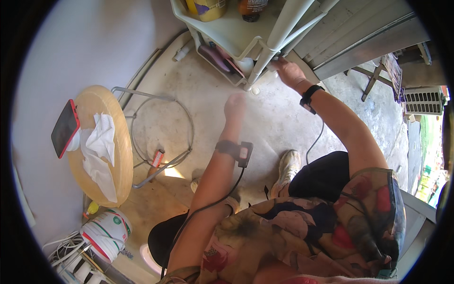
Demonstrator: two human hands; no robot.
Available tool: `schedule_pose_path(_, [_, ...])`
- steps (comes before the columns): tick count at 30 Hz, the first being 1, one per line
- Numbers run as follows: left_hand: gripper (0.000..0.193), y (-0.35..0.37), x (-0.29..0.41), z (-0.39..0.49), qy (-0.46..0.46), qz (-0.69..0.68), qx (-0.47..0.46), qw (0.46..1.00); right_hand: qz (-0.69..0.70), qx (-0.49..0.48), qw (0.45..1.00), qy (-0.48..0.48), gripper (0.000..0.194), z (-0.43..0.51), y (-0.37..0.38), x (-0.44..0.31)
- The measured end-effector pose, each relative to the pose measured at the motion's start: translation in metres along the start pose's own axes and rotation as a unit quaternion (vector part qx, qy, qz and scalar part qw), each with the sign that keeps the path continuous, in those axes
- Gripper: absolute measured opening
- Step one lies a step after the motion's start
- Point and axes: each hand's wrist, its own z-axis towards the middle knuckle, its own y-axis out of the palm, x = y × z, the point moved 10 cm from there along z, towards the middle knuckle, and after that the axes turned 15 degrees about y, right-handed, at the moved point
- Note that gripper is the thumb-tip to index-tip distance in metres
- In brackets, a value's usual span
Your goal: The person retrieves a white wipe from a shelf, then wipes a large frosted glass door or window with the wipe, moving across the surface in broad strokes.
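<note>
My left hand (234, 103) is over the concrete floor, in front of a white plastic shelf rack (244, 33). Motion blurs its fingers, so whether they hold anything is unclear. At the rack's right side, my right hand (290, 72) reaches low behind a white tubular post (262, 58). Something pale shows by its fingertips, too indistinct to name, and the post partly hides that spot. On the floor near the post's foot lies a small round whitish piece (255, 91). Both wrists wear black straps with small devices.
A wood-topped stool (124, 167) with metal legs carries crumpled tissue (101, 142) and a red-edged phone (66, 129). A white bucket (108, 232) and coiled cables (65, 246) sit lower left. Bottles (251, 9) stand on the rack. A cable (316, 138) hangs below my right wrist.
</note>
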Motion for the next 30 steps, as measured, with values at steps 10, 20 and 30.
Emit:
schedule_pose_path(10, [0.02,0.012,-0.012,-0.009,-0.012,-0.013,-0.008,1.0,0.013,0.008,1.0,0.008,0.034,-0.002,0.001,-0.011])
schedule_pose_path(20, [0.052,0.019,0.039,-0.022,-0.027,-0.165,-0.005,0.986,0.151,-0.149,0.977,0.01,0.033,-0.052,0.013,-0.071])
schedule_pose_path(30, [0.054,0.002,0.015,-0.014,-0.076,-0.281,0.099,0.952,0.324,-0.315,0.882,0.134,0.035,-0.057,0.015,-0.065])
